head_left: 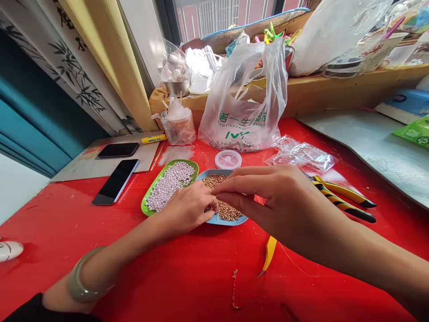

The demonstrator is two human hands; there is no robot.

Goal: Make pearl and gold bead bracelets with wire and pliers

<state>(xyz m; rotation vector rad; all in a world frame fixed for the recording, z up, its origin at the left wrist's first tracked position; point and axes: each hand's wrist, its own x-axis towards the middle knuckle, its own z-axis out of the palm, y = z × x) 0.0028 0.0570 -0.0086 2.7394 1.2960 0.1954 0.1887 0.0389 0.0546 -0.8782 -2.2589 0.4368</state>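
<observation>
Red tabletop (187, 268); far L a black phone (115, 181), screen up; next the green tray (145, 208) w/ pearl beads (170, 181); L hand (187, 208) curled, fingertips pinched over the blue tray (231, 221) of gold beads (229, 211); R hand (278, 199) meets it tip-to-tip, also pinched, what's in the grip too tiny to tell; yellow-black pliers (345, 206) lie just R.

Left hand (187, 208) and right hand (268, 197) pinch fingertips together.
</observation>
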